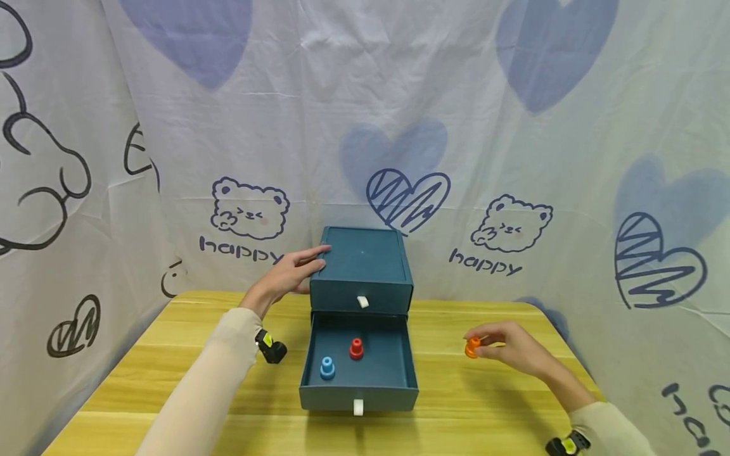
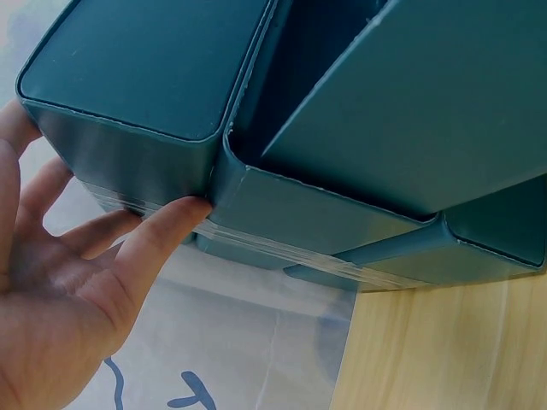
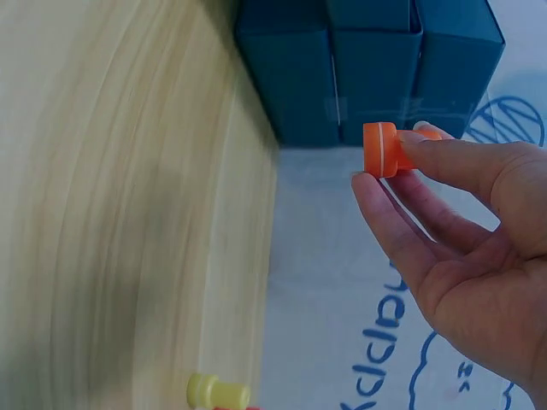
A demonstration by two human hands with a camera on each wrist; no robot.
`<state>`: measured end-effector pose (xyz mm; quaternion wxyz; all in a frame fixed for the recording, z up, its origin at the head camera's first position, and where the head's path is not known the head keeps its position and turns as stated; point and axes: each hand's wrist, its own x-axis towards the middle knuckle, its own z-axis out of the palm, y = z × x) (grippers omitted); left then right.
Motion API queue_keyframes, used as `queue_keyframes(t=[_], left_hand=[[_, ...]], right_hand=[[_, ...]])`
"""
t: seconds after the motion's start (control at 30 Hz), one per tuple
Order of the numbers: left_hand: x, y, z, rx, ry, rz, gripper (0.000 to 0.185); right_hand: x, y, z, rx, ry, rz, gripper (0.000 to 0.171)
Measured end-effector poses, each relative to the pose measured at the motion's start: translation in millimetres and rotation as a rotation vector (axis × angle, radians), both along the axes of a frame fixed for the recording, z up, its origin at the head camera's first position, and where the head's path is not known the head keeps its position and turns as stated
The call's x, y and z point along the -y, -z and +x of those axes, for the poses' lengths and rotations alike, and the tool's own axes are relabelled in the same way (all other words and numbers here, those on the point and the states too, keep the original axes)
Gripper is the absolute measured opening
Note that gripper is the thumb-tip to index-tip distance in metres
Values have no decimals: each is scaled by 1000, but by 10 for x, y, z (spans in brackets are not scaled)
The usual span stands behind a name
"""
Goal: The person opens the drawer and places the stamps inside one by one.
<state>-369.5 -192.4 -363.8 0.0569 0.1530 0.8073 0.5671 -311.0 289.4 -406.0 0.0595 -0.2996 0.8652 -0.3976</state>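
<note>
A dark teal drawer cabinet (image 1: 365,256) stands at the back of the table, its lower drawer (image 1: 382,398) pulled out. Inside that drawer stand a red stepped peg (image 1: 356,349) and a light blue stepped peg (image 1: 327,368). My left hand (image 1: 289,273) rests against the cabinet's upper left side, fingers spread; in the left wrist view its fingertips (image 2: 192,207) touch the side wall. To the right of the drawer, my right hand (image 1: 516,349) pinches an orange stepped peg (image 3: 379,150) between thumb and fingers, raised above the table.
The right wrist view shows a yellow peg (image 3: 217,393) on the table, with a sliver of something red beside it at the frame's edge. White knobs mark the upper drawer (image 1: 336,296) and the lower one. A printed cloth (image 1: 353,95) hangs behind the wooden table (image 1: 445,392).
</note>
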Motion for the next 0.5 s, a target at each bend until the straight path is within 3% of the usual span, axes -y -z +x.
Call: queue_keyframes(t=[0.5], left_hand=[[2, -11, 1, 9, -5, 4, 55]], right_hand=[[380, -124, 20, -31, -71, 35, 28]])
